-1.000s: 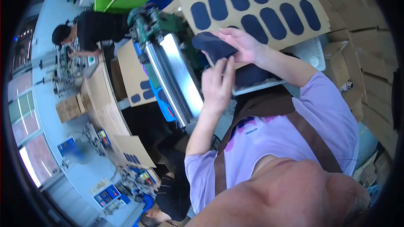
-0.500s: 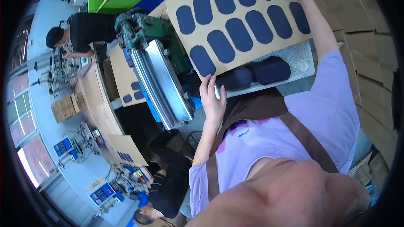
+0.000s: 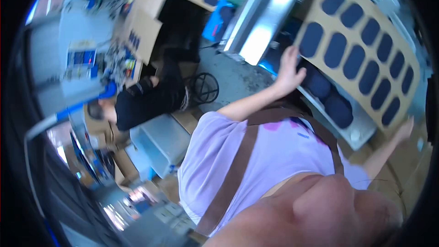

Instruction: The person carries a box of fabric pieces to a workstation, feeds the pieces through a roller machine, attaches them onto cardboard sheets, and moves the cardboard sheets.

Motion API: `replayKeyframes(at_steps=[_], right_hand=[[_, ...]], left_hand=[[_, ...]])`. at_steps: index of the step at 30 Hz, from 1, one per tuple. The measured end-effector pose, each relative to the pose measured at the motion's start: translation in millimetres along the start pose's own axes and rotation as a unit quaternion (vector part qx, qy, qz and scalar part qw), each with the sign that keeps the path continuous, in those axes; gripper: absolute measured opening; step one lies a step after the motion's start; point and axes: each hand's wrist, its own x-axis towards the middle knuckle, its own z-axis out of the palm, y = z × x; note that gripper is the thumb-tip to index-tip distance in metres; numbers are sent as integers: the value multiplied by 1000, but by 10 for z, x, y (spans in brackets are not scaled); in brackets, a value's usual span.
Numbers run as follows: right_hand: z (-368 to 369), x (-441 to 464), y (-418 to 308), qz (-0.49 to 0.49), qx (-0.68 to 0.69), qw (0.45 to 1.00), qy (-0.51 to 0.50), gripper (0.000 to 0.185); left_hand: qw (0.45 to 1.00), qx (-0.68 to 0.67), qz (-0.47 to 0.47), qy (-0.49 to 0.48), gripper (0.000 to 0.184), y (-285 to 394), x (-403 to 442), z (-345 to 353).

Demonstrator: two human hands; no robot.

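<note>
A tan sheet (image 3: 336, 23) with two rows of dark, rounded oblong pads (image 3: 335, 49) slants across the upper right. My left hand (image 3: 289, 74) is at its near left corner, fingers stretched out and thumb apart. Whether the fingertips press on the sheet I cannot tell. Beside the sheet's lower right end is my right hand (image 3: 403, 131), smeared by motion, its fingers unclear. A white tray (image 3: 359, 138) lies partly beneath the sheet, and more dark rounded pieces (image 3: 338, 110) rest in it.
A machine with long metal rollers (image 3: 256, 16) stands left of the sheet. Another person (image 3: 151, 100) in black sits at a bench with small machines. A wheeled stool base (image 3: 202, 88), a translucent bin (image 3: 160, 142) and cardboard boxes (image 3: 123, 167) are on the left.
My view has swung, so the sheet, tray and roller machine appear turned and farther right. My right hand has moved from the sheet's far corner pad to beside its lower right end.
</note>
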Motion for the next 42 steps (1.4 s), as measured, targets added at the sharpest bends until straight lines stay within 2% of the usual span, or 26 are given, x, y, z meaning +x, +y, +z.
replayKeyframes(at_steps=[1, 2, 4, 5, 6, 7, 8, 9, 10, 11, 12, 13, 14, 16, 19, 26, 28, 30, 31, 32, 34, 35, 37, 38, 40, 42], right_hand=[[-46, 54, 536, -73, 6, 997, 20, 35], [-208, -275, 378, -55, -29, 997, 45, 34], [-301, -438, 860, 75, 66, 995, 15, 39], [-219, -361, 1289, 36, 115, 992, -26, 39], [-262, -546, 1157, 6, 159, 986, -53, 39], [-316, -747, 1079, 58, 174, 980, -82, 37], [-355, -949, 893, 79, 82, 991, -62, 37], [-392, -1153, 670, 104, -9, 993, -46, 37], [-365, -1271, 608, 56, 29, 998, -29, 37], [-359, -1306, 559, -4, -76, 997, -8, 35], [-349, -1372, 311, 93, 17, 996, -4, 36], [-299, -1342, 431, 109, 155, 982, -18, 35], [-237, -1352, 466, 83, 184, 980, -4, 35], [-313, -1317, 363, 90, 154, 983, -32, 35], [-363, -1329, 211, 99, 140, 984, -43, 35], [-394, -1252, 252, 127, 179, 976, -6, 30], [-434, -1147, 425, 145, 223, 964, 3, 29], [-428, -1068, 600, 175, 335, 926, 16, 27], [-498, -1045, 642, 219, 412, 885, -12, 26], [-547, -951, 882, 202, 496, 843, -58, 30], [-653, -840, 1174, 239, 508, 816, -136, 37], [-743, -897, 1069, 275, 488, 819, -126, 39], [-843, -884, 1208, 275, 486, 816, -145, 41], [-893, -782, 1467, 267, 504, 795, -206, 41], [-1031, -788, 1487, 294, 482, 808, -170, 42], [-1195, -834, 1494, 272, 497, 804, -183, 39]], left_hand=[[999, -15, -25, 17, 73, 20, 23, 5], [998, -14, -51, 22, 74, 101, 18, -17], [998, -15, -49, 45, 75, 47, 43, 6], [997, 11, -36, 64, 75, -40, 59, 24], [997, 30, -16, 71, 75, -150, 98, 71], [996, 56, -21, 72, 75, -239, 93, 112], [996, 33, -33, 77, 65, -300, 105, 136], [997, -14, -80, 0, 47, -159, 223, -19], [995, -95, -38, -7, 29, -366, 265, 59], [985, -162, -31, -53, 23, -211, 274, -30], [982, -177, -43, -58, 24, -329, 261, 11], [981, -179, -42, -60, 26, -267, 226, -20], [981, -179, -41, -55, 29, -212, 226, -55], [981, -174, -40, -80, 32, -392, 239, 22], [949, -233, -181, -111, 38, -108, 235, -127], [926, -332, -180, -24, 34, -109, 248, -134], [915, -354, -191, 22, 29, -123, 182, -91], [903, -393, -173, 5, 25, -274, 120, -23], [885, -428, -183, 14, 20, -195, 76, -21], [878, -448, -171, -9, 18, -295, 37, 22], [862, -467, -196, 1, 10, -185, -100, -3], [852, -472, -226, 23, 13, -88, -153, -19], [841, -476, -256, -22, 22, 25, -239, -139], [818, -509, -267, -39, 31, 59, -280, -175], [796, -537, -256, -109, 46, 64, -352, -272], [809, -527, -222, -134, 51, 137, -454, -428]])
